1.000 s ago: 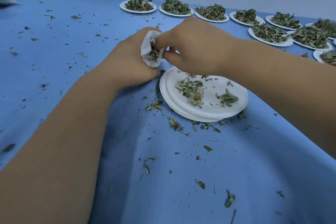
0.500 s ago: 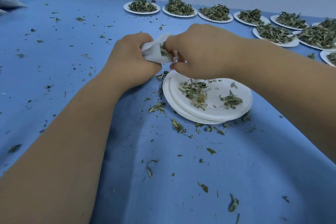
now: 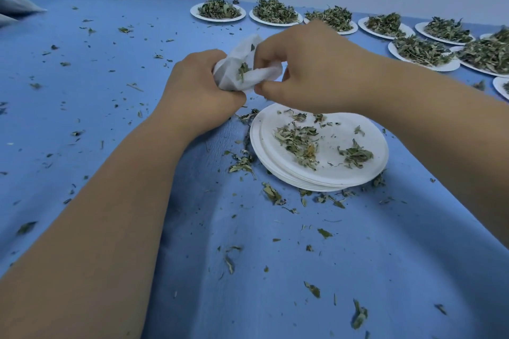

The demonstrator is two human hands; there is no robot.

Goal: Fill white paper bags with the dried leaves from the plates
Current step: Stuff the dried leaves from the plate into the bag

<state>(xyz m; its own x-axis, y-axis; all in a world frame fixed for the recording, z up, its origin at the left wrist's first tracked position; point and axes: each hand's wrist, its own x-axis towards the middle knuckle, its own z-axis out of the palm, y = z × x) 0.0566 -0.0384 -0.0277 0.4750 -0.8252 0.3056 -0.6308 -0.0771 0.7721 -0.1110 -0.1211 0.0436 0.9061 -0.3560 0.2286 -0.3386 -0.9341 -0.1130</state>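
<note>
White paper bag (image 3: 230, 78): one, gripped by left hand (image 3: 198, 88), pinched by right hand (image 3: 311, 69).

You have nothing to read here. The crumpled white paper bag (image 3: 229, 77) gripped between your left hand (image 3: 198, 89) and right hand (image 3: 311, 69) is plain. The stack of round white paper plates (image 3: 330, 174) just below and to the right of the grip carries no print, nor does the blue tablecloth (image 3: 358, 256) beneath it.
</note>
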